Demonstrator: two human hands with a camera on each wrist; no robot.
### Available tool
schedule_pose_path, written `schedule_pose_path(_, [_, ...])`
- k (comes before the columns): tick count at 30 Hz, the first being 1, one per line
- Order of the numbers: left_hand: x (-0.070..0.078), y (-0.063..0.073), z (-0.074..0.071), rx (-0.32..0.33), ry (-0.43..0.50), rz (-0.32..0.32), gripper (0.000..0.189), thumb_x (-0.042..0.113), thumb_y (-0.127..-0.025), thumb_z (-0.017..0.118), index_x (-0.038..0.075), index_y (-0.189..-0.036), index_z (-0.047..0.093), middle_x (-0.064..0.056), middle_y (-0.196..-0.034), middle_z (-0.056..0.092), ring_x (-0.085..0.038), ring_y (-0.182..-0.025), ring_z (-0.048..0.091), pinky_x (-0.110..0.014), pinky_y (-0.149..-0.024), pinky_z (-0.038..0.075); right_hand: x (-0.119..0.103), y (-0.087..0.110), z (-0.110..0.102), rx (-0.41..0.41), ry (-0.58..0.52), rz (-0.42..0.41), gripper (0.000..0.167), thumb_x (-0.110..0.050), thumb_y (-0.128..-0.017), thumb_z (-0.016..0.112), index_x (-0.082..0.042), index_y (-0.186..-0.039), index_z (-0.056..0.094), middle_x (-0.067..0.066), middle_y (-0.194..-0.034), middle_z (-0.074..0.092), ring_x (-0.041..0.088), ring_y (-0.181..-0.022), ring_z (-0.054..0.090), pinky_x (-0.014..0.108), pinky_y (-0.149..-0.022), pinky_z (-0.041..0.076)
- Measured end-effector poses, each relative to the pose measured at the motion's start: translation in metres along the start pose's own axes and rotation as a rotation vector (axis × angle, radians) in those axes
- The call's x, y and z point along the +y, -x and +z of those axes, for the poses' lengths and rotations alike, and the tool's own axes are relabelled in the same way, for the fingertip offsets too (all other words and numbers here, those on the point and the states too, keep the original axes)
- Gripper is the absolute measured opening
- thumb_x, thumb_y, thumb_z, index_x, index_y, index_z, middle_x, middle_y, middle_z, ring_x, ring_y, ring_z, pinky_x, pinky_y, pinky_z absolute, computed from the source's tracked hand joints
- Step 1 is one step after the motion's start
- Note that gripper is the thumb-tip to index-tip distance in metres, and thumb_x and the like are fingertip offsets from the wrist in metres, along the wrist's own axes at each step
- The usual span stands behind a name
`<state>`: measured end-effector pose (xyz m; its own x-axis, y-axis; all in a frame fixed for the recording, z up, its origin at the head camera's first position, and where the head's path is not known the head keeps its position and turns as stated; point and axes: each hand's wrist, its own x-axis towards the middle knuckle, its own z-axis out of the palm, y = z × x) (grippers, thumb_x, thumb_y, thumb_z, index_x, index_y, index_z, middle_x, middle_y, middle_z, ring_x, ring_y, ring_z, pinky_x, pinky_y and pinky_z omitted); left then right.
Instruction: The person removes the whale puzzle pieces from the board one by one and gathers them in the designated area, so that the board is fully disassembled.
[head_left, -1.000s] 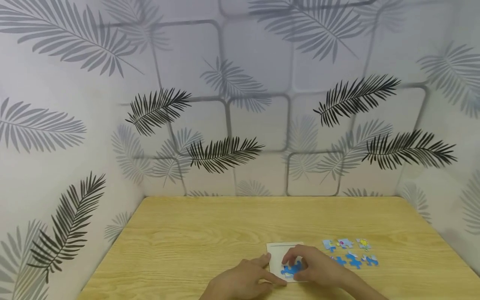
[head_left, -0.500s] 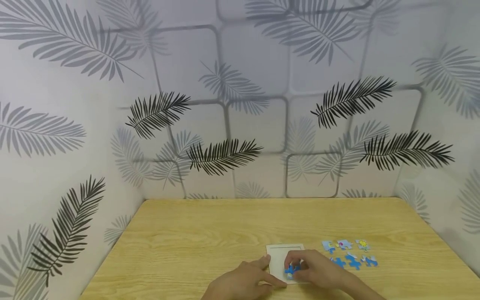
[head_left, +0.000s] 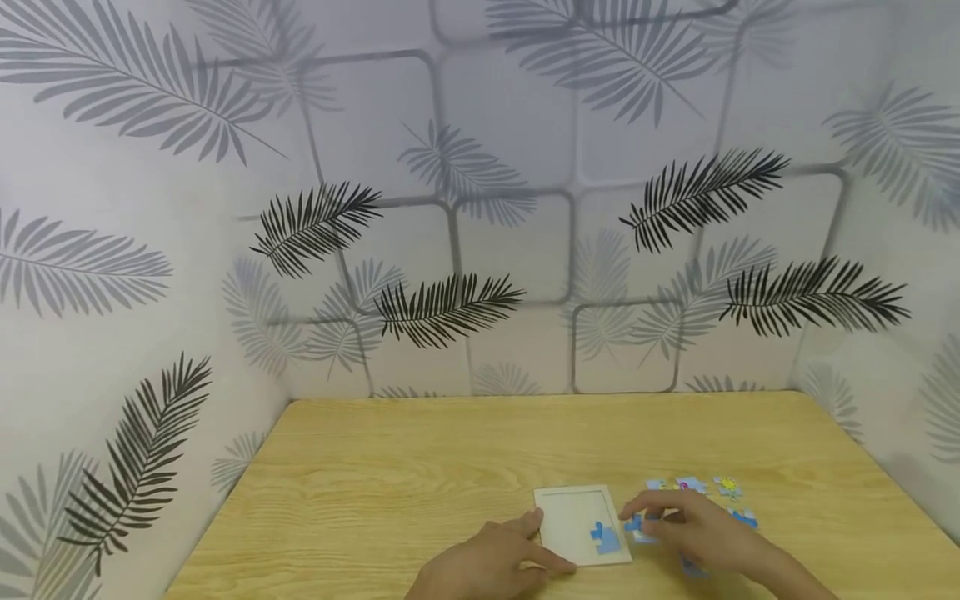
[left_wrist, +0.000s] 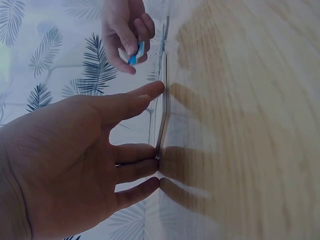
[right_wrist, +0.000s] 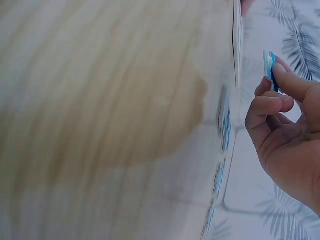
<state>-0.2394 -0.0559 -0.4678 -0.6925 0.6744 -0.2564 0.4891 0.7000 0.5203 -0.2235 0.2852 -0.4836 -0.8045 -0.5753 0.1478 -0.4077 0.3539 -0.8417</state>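
Note:
A thin white square puzzle tray (head_left: 570, 500) lies on the table, with a blue jigsaw piece (head_left: 606, 543) in its lower right corner. At the tray's left side is my left hand (head_left: 491, 557); its extended thumb and fingers touch the edge, as the left wrist view (left_wrist: 75, 155) also shows. Just right of the tray, my right hand (head_left: 701, 527) pinches a blue-and-white jigsaw piece (right_wrist: 270, 67) between thumb and fingers. The right wrist view shows that piece held above the tabletop.
Loose jigsaw pieces lie to the right of the tray, among them one with a yellow sun (head_left: 727, 485) and a light blue one (head_left: 688, 484). Several are partly hidden by my right hand. A leaf-patterned wall (head_left: 517, 250) stands behind the wooden table (head_left: 375, 483).
My right hand has moved off the tray to the right, carrying a jigsaw piece. The piece in the tray's lower right corner has come into sight. My left hand has stayed in place.

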Motion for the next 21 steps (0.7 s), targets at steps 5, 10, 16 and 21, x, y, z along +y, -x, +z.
schedule_pose_path(5, [0.001, 0.001, 0.000, 0.012, -0.010, 0.015, 0.032, 0.034, -0.102, 0.066, 0.058, -0.124, 0.070, -0.006, -0.165, 0.039, -0.029, -0.151, 0.037, -0.051, -0.118, 0.039, 0.003, 0.027, -0.026, 0.053, 0.034, 0.063, 0.025, -0.010, -0.104, 0.062, -0.002, -0.127, 0.067, 0.007, -0.099, 0.068, -0.002, -0.061, 0.050, 0.020, -0.052, 0.050])
schedule_pose_path(10, [0.001, 0.003, -0.002, 0.012, -0.004, 0.006, 0.032, 0.035, -0.102, 0.065, 0.058, -0.124, 0.070, -0.006, -0.166, 0.037, -0.033, -0.151, 0.037, -0.055, -0.118, 0.038, 0.005, 0.049, -0.045, 0.107, 0.114, 0.113, 0.020, -0.012, -0.098, 0.071, -0.009, -0.116, 0.062, 0.001, -0.091, 0.070, 0.002, -0.064, 0.053, 0.021, -0.051, 0.047])
schedule_pose_path(16, [0.003, 0.002, -0.005, 0.017, -0.038, 0.018, 0.035, 0.032, -0.103, 0.063, 0.058, -0.125, 0.069, -0.007, -0.167, 0.036, -0.035, -0.150, 0.038, -0.057, -0.116, 0.039, 0.015, 0.066, -0.055, 0.099, 0.180, 0.110, 0.016, -0.009, -0.095, 0.073, -0.015, -0.106, 0.064, -0.003, -0.089, 0.068, 0.005, -0.075, 0.059, 0.025, -0.058, 0.047])
schedule_pose_path(21, [0.005, 0.002, -0.006, 0.012, -0.043, 0.027, 0.035, 0.030, -0.104, 0.063, 0.057, -0.126, 0.069, -0.008, -0.166, 0.036, -0.035, -0.150, 0.039, -0.057, -0.116, 0.040, 0.022, 0.070, -0.051, 0.103, 0.231, 0.082, 0.016, -0.008, -0.092, 0.076, -0.017, -0.102, 0.066, -0.004, -0.093, 0.069, 0.008, -0.082, 0.061, 0.024, -0.066, 0.049])
